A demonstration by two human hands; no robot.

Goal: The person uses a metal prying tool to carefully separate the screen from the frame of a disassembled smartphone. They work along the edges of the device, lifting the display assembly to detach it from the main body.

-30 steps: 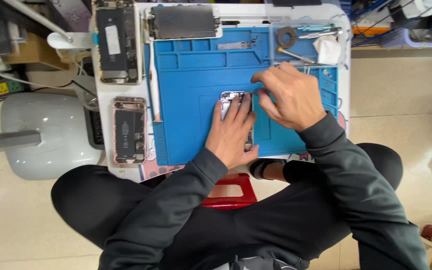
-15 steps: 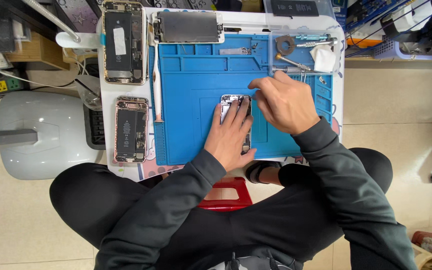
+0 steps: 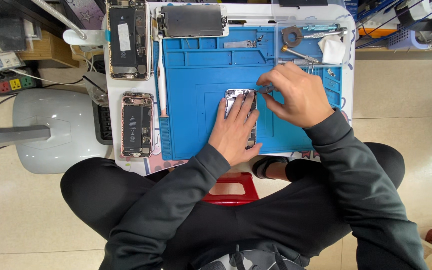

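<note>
An opened phone body (image 3: 238, 96) lies on the blue work mat (image 3: 196, 80), mostly hidden under my left hand (image 3: 236, 131), which lies flat on it with fingers spread. My right hand (image 3: 296, 95) is closed around a thin screwdriver (image 3: 266, 90) whose tip points at the phone's upper right edge. Both arms wear dark sleeves.
Two more opened phones (image 3: 137, 124) (image 3: 127, 40) lie left of the mat, a detached screen panel (image 3: 192, 21) at the top. Screwdrivers (image 3: 296, 54), a tape roll (image 3: 291, 36) and a white cloth (image 3: 333, 50) sit at the mat's top right. A white lamp base (image 3: 56, 130) stands left.
The view has shifted slightly. My right hand has drawn back a little to the right of the phone; my left hand stays pressed on it.
</note>
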